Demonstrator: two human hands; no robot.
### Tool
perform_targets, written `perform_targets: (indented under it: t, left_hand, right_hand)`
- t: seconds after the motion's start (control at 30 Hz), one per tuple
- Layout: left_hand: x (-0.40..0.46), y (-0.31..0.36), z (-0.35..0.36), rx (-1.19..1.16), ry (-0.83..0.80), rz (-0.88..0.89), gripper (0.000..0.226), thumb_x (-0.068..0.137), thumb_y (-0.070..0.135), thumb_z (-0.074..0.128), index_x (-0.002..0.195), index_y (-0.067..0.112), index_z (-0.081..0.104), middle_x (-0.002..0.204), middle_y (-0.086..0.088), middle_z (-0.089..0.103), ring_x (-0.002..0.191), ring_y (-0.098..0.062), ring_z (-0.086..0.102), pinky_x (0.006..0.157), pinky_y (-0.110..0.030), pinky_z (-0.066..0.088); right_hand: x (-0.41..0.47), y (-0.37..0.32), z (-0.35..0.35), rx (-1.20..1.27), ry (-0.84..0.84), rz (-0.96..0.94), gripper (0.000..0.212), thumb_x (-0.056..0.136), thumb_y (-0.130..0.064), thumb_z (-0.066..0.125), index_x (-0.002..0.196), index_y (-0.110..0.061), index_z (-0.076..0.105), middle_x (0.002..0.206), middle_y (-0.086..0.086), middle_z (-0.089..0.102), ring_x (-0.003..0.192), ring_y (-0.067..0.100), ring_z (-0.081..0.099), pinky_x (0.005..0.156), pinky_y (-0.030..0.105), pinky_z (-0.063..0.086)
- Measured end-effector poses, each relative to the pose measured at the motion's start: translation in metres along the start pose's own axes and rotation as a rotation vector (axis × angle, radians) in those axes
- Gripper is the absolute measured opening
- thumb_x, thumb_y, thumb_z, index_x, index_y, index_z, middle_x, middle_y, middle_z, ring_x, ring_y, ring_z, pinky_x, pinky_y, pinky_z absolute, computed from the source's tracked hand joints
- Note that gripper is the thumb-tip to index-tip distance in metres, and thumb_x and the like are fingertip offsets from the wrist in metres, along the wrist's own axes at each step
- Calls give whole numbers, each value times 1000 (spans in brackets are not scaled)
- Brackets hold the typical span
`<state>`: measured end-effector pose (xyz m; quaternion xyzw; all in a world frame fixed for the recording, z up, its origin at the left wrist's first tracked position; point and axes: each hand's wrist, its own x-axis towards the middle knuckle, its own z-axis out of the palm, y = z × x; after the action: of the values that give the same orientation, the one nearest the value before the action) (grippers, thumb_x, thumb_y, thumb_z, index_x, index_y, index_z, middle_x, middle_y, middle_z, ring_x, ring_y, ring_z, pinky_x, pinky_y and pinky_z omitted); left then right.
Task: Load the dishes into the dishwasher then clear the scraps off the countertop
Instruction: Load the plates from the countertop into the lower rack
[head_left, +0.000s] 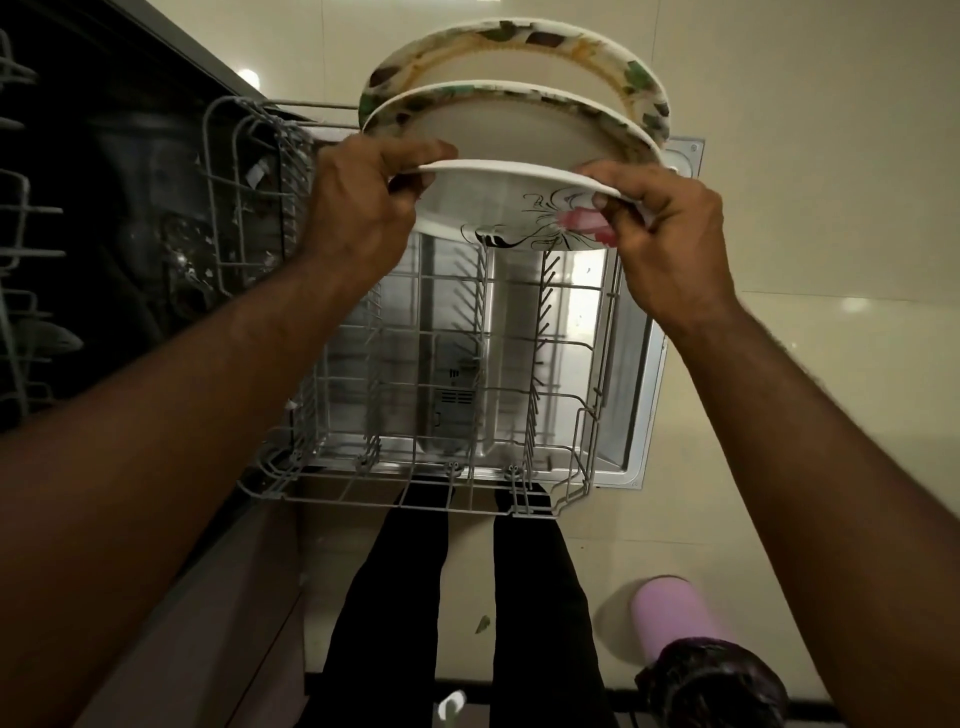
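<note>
So the dishwasher (130, 182) is wide open on my left, dark inside, and its lower rack (441, 395) is pulled all the way out over the door (641, 364), right in front of my legs. Most of the rack is bare wire, with rows of upright tines running front to back, so there's loads of free room toward me.

Two big leaf-patterned plates (519, 88) already stand on edge at the far end of the rack, one just behind the other, leaning a bit. Makes sense to fill from the back so I'm never reaching over stuff.

The plate I'm loading now is the white plate with the flower print (509, 208). I've got it by opposite rims: my left hand (358, 208) has thumb on top and fingers curled under the left edge, and my right hand (670, 228) pinches the right edge the same way. Two hands keep it level while I line its bottom edge up with the next tine slot, just in front of the second leafy plate. It's very close to that plate's rim, so I reckon the risk is clinking them together if I tip it too early.

Small stuff: a lilac bin with a black liner (691, 654) by my right foot, and a green scrap (483, 623) on the floor.
</note>
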<state>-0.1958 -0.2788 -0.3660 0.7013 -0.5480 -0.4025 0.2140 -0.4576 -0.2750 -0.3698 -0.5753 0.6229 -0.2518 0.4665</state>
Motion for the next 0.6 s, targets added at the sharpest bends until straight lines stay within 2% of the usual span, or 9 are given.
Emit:
perform_targets:
  t: [0.13,0.2,0.27,0.37,0.47,0.53,0.6]
  left_hand:
    - [-1,5,4,66,9,-16,33,104,11,59,135,16,69,127,2,68,113,-8,61,88,2,43]
    - [-3,7,4,134,22,8,39,105,10,55,143,14,60,129,-1,62,113,-8,56,80,5,41]
    - [-8,9,4,186,72,23,46,102,11,58,147,15,51,136,-2,56,114,-7,52,80,4,38]
    - [-28,8,1,180,117,19,55,99,16,61,151,16,42,144,-6,49,119,-10,52,89,-9,44]
    - [-59,6,-2,136,123,8,56,98,15,62,150,18,41,143,-4,52,129,-14,51,101,-26,50]
    - [-87,9,-3,124,111,-51,53,99,14,64,149,19,44,146,-1,53,133,-13,50,104,-22,45]
    - [-120,12,-2,115,86,-114,51,100,15,63,148,17,46,147,-1,54,134,-14,51,106,-24,45]
  right_hand:
    - [-2,4,8,-40,62,48,37,101,10,53,127,-6,74,118,0,75,92,-10,73,86,19,60]
    - [-3,4,10,-79,119,74,41,102,10,50,133,-6,70,110,-10,72,91,-22,66,87,9,54]
    - [-4,4,8,-135,183,91,41,104,5,52,140,-9,65,118,-5,70,95,-30,57,87,-1,46]
    - [-16,6,3,-249,234,69,46,104,-6,58,148,-18,59,130,-7,63,110,-19,54,96,-1,37]
    - [-44,6,0,-315,235,48,57,98,-1,58,151,-19,54,147,-3,57,136,6,48,115,13,33]
    - [-68,0,-4,-287,243,107,54,98,-2,59,149,-19,56,147,-3,57,137,8,49,113,10,32]
    - [-93,-9,-5,-258,224,144,51,98,-1,59,146,-18,59,141,-8,58,130,4,51,111,12,34]
